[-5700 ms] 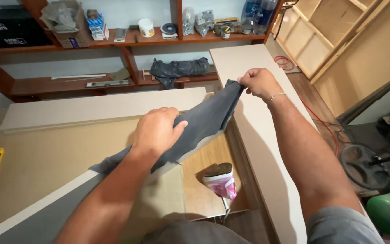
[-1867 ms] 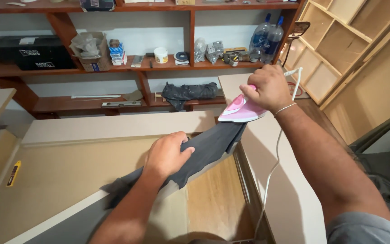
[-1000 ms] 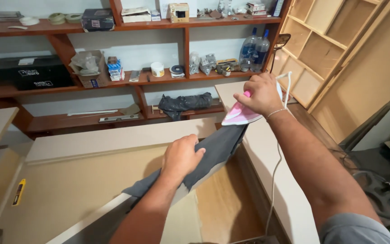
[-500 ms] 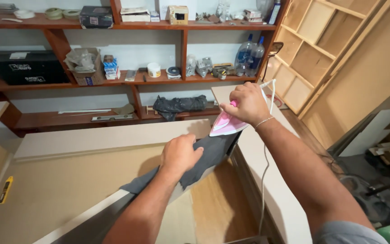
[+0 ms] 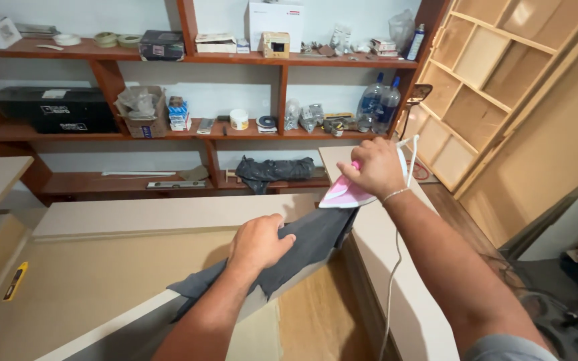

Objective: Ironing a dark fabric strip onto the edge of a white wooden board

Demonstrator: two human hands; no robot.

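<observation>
My right hand (image 5: pixel 374 167) grips the handle of a pink and white clothes iron (image 5: pixel 344 194), whose tip rests on the far end of a dark grey cloth (image 5: pixel 306 244). The cloth lies stretched along the top edge of a pale board (image 5: pixel 102 331). My left hand (image 5: pixel 259 244) presses flat on the cloth's middle, holding it down. The iron's white cord (image 5: pixel 394 267) hangs down past my right forearm.
A second pale board (image 5: pixel 403 294) runs along the right, under the iron. Wooden shelves (image 5: pixel 235 130) behind hold boxes, bottles, tape rolls and a black case. A wooden lattice frame (image 5: pixel 496 87) leans at right. A yellow utility knife (image 5: pixel 16 281) lies at left.
The iron was lifted from below and brought onto the cloth's far end. My left hand has stayed pressed on the cloth while the view tilted upward.
</observation>
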